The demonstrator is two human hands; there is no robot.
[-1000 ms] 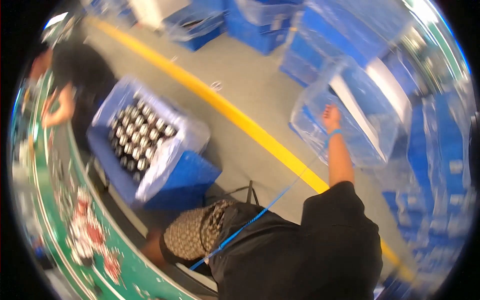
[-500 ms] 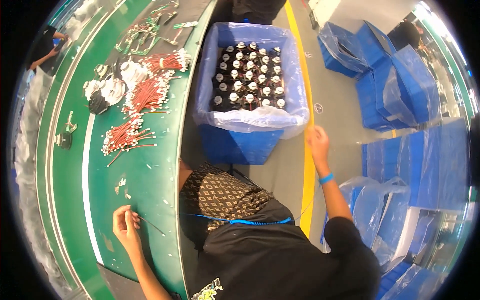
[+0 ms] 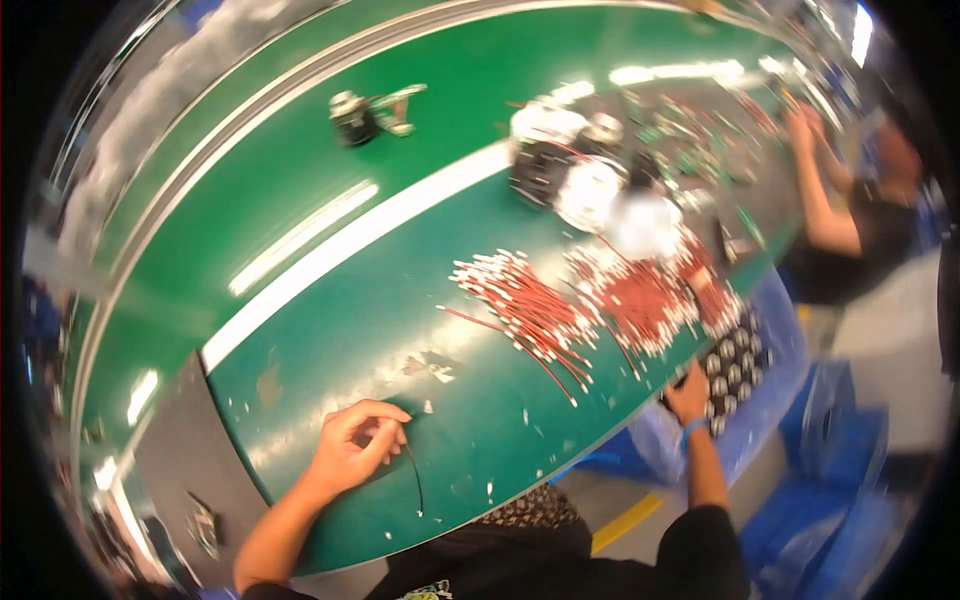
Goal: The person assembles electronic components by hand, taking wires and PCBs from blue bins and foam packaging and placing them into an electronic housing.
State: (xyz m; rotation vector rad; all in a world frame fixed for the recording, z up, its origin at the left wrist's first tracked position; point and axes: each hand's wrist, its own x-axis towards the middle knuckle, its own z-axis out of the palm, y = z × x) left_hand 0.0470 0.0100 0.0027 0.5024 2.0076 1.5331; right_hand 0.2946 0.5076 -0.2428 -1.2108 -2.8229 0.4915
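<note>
My left hand (image 3: 358, 446) is closed over the green table, thumb and fingers pinching a thin dark wire (image 3: 417, 484) whose free end hangs toward the near edge. My right hand (image 3: 688, 395), with a blue band at the wrist, reaches to the near side of a plastic-lined blue bin (image 3: 783, 312). Rows of black parts with white tops (image 3: 738, 368) fill the bin. The right fingers are smeared and partly hidden, so any hold is unclear. Bundles of red wires with white connectors (image 3: 525, 312) lie on the table between my hands.
Black-and-white round parts (image 3: 570, 175) cluster behind the wires. Farther left, another black part with a small board (image 3: 355, 118) sits beyond the white line. A co-worker (image 3: 850, 220) works at the far right. Blue bins (image 3: 835, 510) stand on the floor.
The view has swung left toward the table. My right hand has moved from beside the bin to its near side, by the black parts. The left hand keeps hold of the wire.
</note>
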